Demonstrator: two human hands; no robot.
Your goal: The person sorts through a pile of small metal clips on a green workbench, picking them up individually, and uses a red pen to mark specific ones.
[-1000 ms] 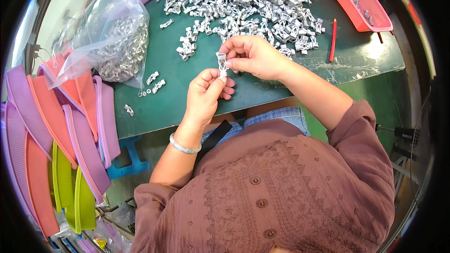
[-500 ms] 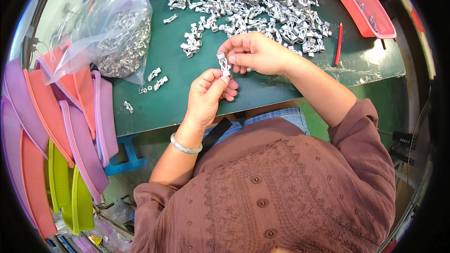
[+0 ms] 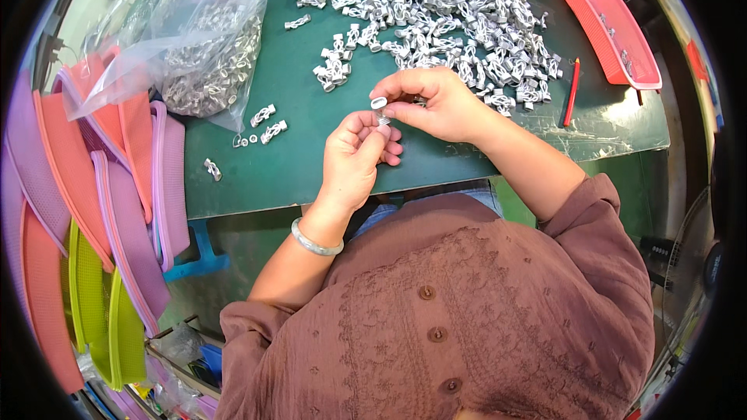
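Observation:
A small silver-and-white looped piece (image 3: pixel 379 103) is between my two hands over the near part of the green table (image 3: pixel 311 171). My left hand (image 3: pixel 352 157) pinches its lower end between thumb and fingers. At its upper end, the thumb and index finger of my right hand (image 3: pixel 442 106) close round an oval silver band whose opening faces up. Fingers cover much of the middle. Beyond my hands spreads a big heap of like pieces (image 3: pixel 443 12), with a small cluster (image 3: pixel 333 70) at its near left edge.
At the left lie a few loose pieces (image 3: pixel 272 131) and small rings (image 3: pixel 244 141), near a clear plastic bag (image 3: pixel 214 62) full of silver parts. Stacked purple, coral and green baskets (image 3: pixel 128 241) stand left of the table. A red pencil (image 3: pixel 572 93) and a coral basket (image 3: pixel 603 31) lie right.
The piece has tipped in my fingers, so its upper band now shows its oval opening, and less of its looped middle is visible. The whole view has shifted slightly.

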